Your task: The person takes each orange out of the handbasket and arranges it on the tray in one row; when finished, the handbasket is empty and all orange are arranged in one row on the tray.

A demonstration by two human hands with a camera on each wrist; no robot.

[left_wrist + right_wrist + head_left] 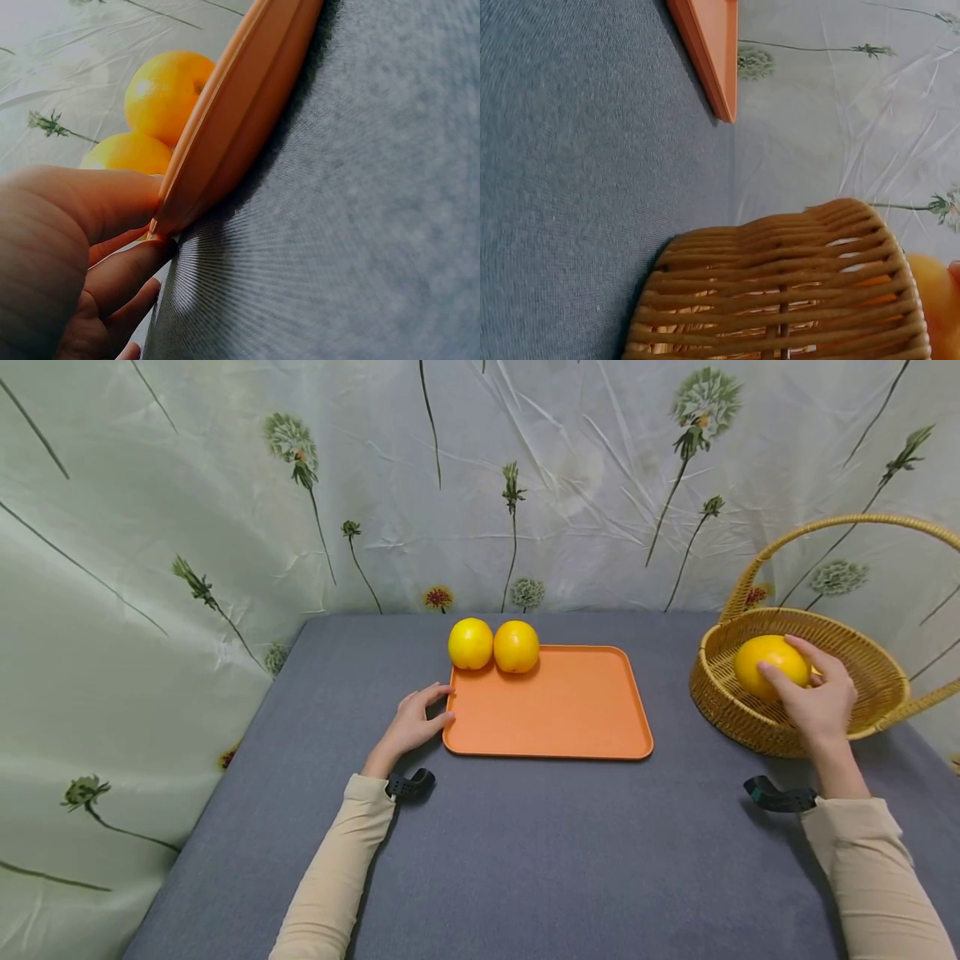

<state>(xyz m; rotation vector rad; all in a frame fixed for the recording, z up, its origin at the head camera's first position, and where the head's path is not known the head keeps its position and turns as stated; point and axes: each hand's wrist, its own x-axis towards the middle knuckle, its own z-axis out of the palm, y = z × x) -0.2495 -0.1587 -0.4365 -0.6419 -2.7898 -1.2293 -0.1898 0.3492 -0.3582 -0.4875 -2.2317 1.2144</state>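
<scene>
My left hand (411, 720) is at the left edge of an orange tray (577, 710). Its thumb and a finger pinch the tray's rim, closer in the left wrist view. Two oranges, one (471, 644) beside the other (517, 647), sit touching at the tray's far left corner. On the right, my right hand (823, 697) grips another orange (771, 667) between thumb and fingers, over the wicker basket (731, 722). Orange colour shows through the basket's weave in the right wrist view, where most of that hand is out of frame.
The basket's tall arched handle (825, 525) rises over its opening. A grey cloth (570, 860) covers the table. Behind and at the left hangs a pale curtain (450, 543) printed with dandelions. Each wrist wears a black band.
</scene>
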